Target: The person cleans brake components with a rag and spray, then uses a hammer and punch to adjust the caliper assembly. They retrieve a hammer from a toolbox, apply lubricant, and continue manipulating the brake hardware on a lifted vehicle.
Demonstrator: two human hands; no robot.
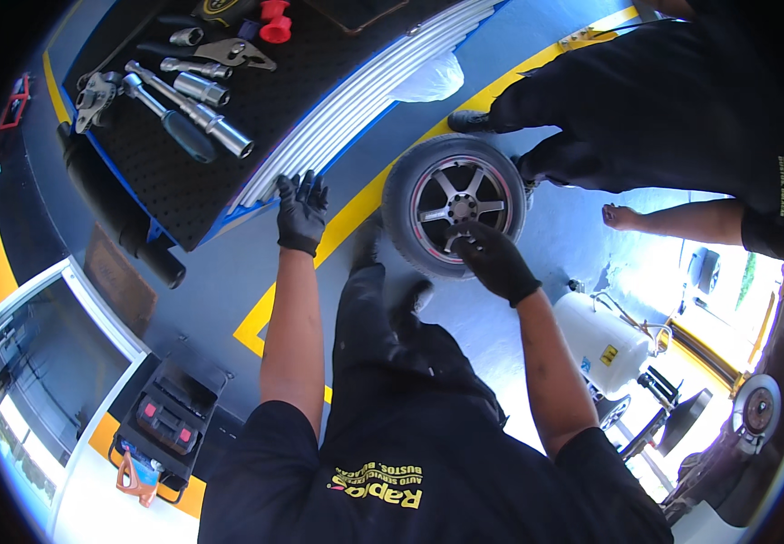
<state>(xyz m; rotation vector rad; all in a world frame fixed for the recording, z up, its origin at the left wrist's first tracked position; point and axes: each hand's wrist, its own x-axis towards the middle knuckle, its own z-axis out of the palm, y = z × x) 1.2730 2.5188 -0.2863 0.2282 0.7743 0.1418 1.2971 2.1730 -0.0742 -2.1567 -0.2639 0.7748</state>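
Note:
My left hand (302, 214), in a black glove, is at the silver drawer fronts (356, 100) of a tool cabinet, its fingers apart and reaching to the near corner. I cannot tell whether they touch. My right hand (499, 261), also gloved, is over the lower part of a wheel with a tyre (396, 213). Its fingers are curled; a small pale metallic curve shows at the fingertips, too small to name. The wheel has dark grey spokes and a red rim line. On the cabinet's black top (306, 59) lie a ratchet (174, 122), several sockets and locking pliers (238, 53).
A co-worker in dark clothes (637, 109) stands right of the wheel, one bare hand (620, 217) hanging. Behind my right arm are a white tank (605, 340) and a brake disc (760, 405). A tool cart (170, 408) stands lower left. Yellow lines (261, 317) cross the grey floor.

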